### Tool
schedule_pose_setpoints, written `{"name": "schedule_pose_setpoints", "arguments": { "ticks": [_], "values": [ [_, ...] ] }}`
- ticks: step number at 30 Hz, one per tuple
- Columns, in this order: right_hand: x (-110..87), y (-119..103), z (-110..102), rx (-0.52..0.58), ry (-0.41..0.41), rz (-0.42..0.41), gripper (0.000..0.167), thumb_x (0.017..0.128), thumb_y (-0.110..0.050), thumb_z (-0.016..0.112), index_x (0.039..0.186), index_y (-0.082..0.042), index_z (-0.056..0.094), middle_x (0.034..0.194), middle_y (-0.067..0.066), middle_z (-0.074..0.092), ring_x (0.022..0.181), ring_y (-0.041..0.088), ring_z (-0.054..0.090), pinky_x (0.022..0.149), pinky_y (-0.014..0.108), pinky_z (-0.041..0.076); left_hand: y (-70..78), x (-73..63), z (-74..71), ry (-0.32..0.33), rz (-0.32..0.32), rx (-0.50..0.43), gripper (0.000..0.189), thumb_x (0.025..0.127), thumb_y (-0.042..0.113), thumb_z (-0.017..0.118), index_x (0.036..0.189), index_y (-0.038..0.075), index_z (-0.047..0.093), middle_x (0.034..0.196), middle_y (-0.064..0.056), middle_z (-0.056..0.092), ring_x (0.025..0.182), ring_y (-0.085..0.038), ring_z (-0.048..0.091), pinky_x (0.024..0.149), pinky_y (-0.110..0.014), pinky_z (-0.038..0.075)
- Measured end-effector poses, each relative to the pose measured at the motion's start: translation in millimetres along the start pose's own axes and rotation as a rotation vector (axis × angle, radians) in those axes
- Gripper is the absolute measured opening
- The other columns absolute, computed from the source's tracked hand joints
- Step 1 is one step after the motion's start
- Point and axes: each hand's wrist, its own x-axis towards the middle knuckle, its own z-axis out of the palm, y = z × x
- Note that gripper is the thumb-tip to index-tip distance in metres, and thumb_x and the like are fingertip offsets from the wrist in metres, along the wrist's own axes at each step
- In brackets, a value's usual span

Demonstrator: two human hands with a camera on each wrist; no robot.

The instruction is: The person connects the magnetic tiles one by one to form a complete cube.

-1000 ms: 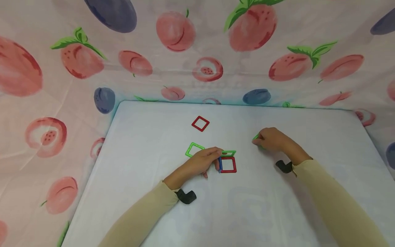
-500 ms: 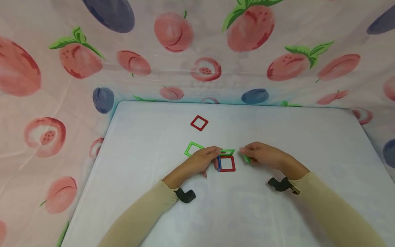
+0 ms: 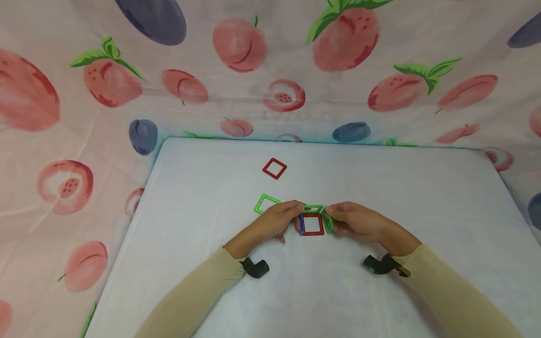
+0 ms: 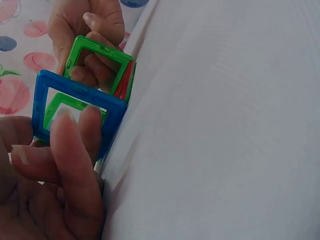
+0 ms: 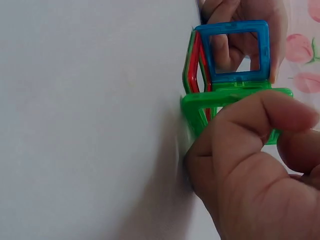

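Note:
Square frame-shaped magnetic tiles form a small open box on the table. A red tile (image 3: 313,234) lies flat as its floor. The blue tile (image 3: 302,226) stands upright at the left, and a green tile (image 3: 313,207) stands along the back. My left hand (image 3: 272,222) holds the blue tile, thumb at the top corner beside the back green tile. Between thumb and fingers, my right hand (image 3: 362,222) pinches another green tile (image 5: 235,96), upright but slightly tilted at the red tile's right edge. Its fingers partly cover this tile in the right wrist view.
A loose green tile (image 3: 259,205) lies left of the box, partly covered by my left hand. Farther back is a loose red tile (image 3: 274,177). The white table (image 3: 211,173) ends at a fruit-patterned cloth (image 3: 190,122).
My right hand has come in from the right and moved nearer, bringing its green tile upright against the box's right side. My left hand has stayed in place.

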Motion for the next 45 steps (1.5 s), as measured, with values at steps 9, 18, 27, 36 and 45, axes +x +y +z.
{"name": "schedule_pose_setpoints", "arguments": {
  "ticks": [9, 18, 27, 36, 45],
  "values": [
    [-0.7, -0.4, 5.1, 0.041, -0.001, -0.024, 0.052, 0.112, -0.029, 0.042, 0.138, 0.017, 0.043, 0.098, 0.004, 0.054, 0.084, 0.012, 0.05, 0.071, 0.02, 0.046, 0.7, 0.0, -0.5, -0.012, 0.014, 0.031, 0.036, 0.109, 0.046, 0.042, 0.133, 0.029, 0.063, 0.088, -0.006, 0.07, 0.059, -0.018, 0.049, 0.046, -0.031, 0.052],
    [-0.9, -6.6, 6.8, -0.191, 0.206, -0.03, 0.044, 0.108, -0.039, 0.05, 0.123, 0.002, 0.055, 0.089, 0.008, 0.054, 0.078, 0.02, 0.053, 0.068, 0.027, 0.047, -1.8, 0.0, 0.1, -0.026, 0.02, 0.037, 0.037, 0.109, 0.048, 0.041, 0.134, 0.03, 0.063, 0.088, -0.005, 0.07, 0.062, -0.017, 0.05, 0.047, -0.031, 0.053],
    [3.2, -10.8, 16.9, -0.488, 0.385, -0.096, 0.039, 0.103, -0.039, 0.061, 0.123, -0.006, 0.068, 0.101, 0.008, 0.07, 0.087, 0.022, 0.06, 0.076, 0.032, 0.053, -3.1, -0.6, -0.9, -0.023, 0.007, 0.071, 0.04, 0.108, 0.051, 0.042, 0.126, 0.026, 0.067, 0.087, -0.001, 0.07, 0.062, -0.017, 0.051, 0.049, -0.032, 0.054],
    [4.0, -12.0, 19.9, -0.493, 0.379, -0.1, 0.035, 0.104, -0.032, 0.061, 0.119, -0.002, 0.069, 0.099, 0.009, 0.07, 0.088, 0.021, 0.058, 0.075, 0.031, 0.052, -2.0, 0.6, 1.2, -0.004, -0.018, 0.116, 0.058, 0.108, 0.053, 0.04, 0.08, 0.013, 0.071, 0.128, 0.011, 0.067, 0.075, -0.016, 0.057, 0.05, -0.033, 0.055],
    [4.8, -9.3, 19.7, -0.459, 0.379, -0.069, 0.036, 0.104, -0.033, 0.061, 0.12, -0.002, 0.067, 0.099, 0.009, 0.069, 0.089, 0.022, 0.057, 0.075, 0.032, 0.052, 0.2, -1.3, 2.8, -0.013, 0.002, 0.13, 0.05, 0.108, 0.053, 0.04, 0.098, 0.016, 0.072, 0.088, 0.0, 0.068, 0.049, -0.016, 0.046, 0.048, -0.03, 0.052]
  ]
}}
